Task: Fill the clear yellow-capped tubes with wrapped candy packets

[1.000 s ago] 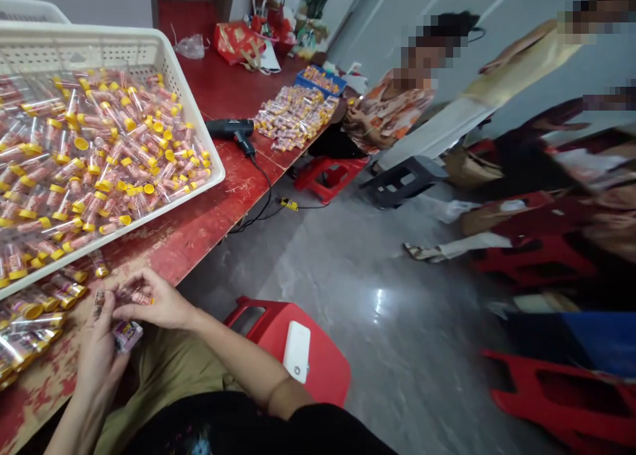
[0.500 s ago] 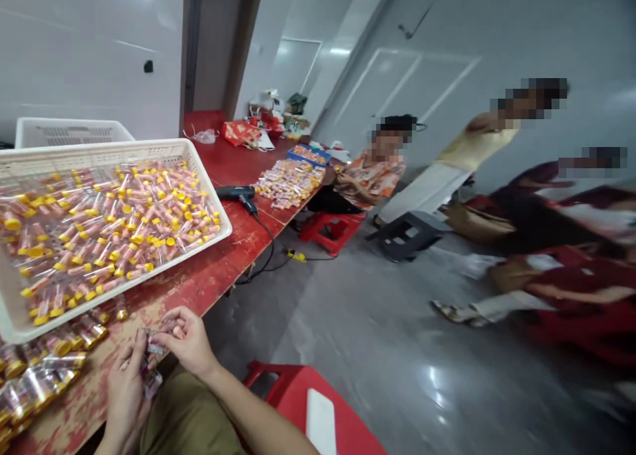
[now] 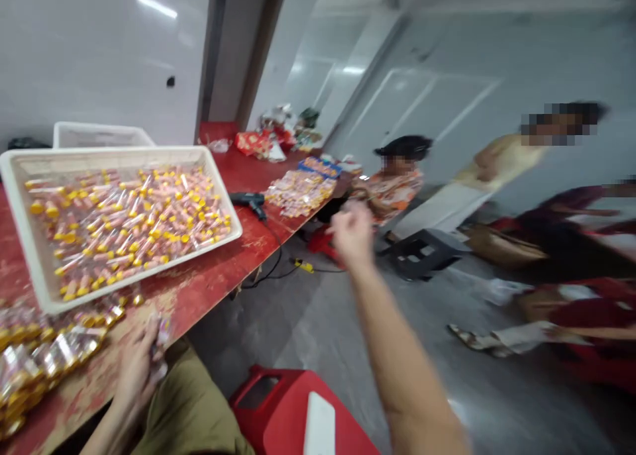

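Note:
My left hand (image 3: 138, 362) is low at the table's front edge, closed around small clear plastic pieces (image 3: 163, 332) with pink and purple print. My right hand (image 3: 354, 233) is stretched forward over the floor, blurred by motion; its fingers are smeared, and whether it holds anything is unclear. To the left a white crate (image 3: 231, 233) is full of pink tubes (image 3: 144, 223) with yellow caps. In front of the crate lie stacked clear tubes (image 3: 64, 355) with yellow ends.
A black heat gun (image 3: 251, 202) lies on the red table (image 3: 199, 276), its cord hanging down. Farther along are a tube pile (image 3: 301, 193) and a seated person (image 3: 397, 187). A red stool (image 3: 283, 415) bears a white object (image 3: 319, 425). Other people and a dark stool (image 3: 422, 253) are right.
My right hand has left my left hand and moved up and to the right, away from the table. My left hand keeps its hold. The view has shifted slightly.

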`<state>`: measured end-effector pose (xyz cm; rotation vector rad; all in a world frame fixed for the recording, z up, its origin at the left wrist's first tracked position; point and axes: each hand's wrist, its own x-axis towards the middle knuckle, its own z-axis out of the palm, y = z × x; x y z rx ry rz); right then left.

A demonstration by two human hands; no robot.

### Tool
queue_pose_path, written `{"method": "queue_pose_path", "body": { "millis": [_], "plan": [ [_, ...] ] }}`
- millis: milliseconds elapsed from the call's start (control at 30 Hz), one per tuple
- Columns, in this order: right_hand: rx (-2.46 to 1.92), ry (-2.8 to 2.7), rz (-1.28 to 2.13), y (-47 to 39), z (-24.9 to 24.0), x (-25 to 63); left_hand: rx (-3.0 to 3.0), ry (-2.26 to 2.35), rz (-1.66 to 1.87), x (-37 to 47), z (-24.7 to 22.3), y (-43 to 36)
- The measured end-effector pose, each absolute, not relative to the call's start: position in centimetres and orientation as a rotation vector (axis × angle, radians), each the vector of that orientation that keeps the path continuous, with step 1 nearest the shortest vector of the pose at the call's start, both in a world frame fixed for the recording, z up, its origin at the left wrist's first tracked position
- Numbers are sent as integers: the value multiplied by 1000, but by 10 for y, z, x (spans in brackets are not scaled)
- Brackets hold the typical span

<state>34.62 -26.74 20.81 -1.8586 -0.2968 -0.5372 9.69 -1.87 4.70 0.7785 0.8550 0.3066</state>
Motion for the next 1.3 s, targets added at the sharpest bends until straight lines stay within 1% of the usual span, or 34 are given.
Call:
{"method": "queue_pose_path", "body": {
  "millis": [33,67,100,133,200,300,333,400,500,567,733,833,1033,1133,1200,1300],
  "plan": [
    [-1853,-283,-562,-277,219,347,782,805,317,100,56,-24],
    [-1848,-298,-535,-279,220,346,772,776,341,104,64,-29],
    [-1830,-342,-500,-274,211,340,760,749,366,110,70,-31],
    [-1797,-449,-439,-262,193,331,740,727,420,117,74,-31],
    [-1744,-582,-179,-232,147,299,678,657,460,125,72,-24],
    [-1595,-648,289,-184,79,239,595,676,568,120,65,-17],
    [-1543,-644,392,-167,61,222,583,697,603,114,62,-17],
    [-1474,-606,483,-135,35,198,576,721,638,103,57,-21],
    [-1453,-525,470,-98,14,183,569,763,631,90,47,-25],
    [-1428,-507,478,-88,6,181,551,838,672,86,41,-22],
    [-1321,-634,686,-105,0,181,471,945,765,77,32,-10],
    [-1422,-753,632,-121,1,174,418,941,733,73,29,-7],
    [-1499,-942,192,-126,-5,164,388,932,666,66,24,-11],
    [-1503,-1075,53,-128,-7,169,405,915,599,59,23,-12],
    [-1469,-1143,77,-133,-6,172,417,922,575,53,22,-13],
    [-1460,-1080,171,-140,-5,172,423,957,525,46,21,-14]
  ]
}}
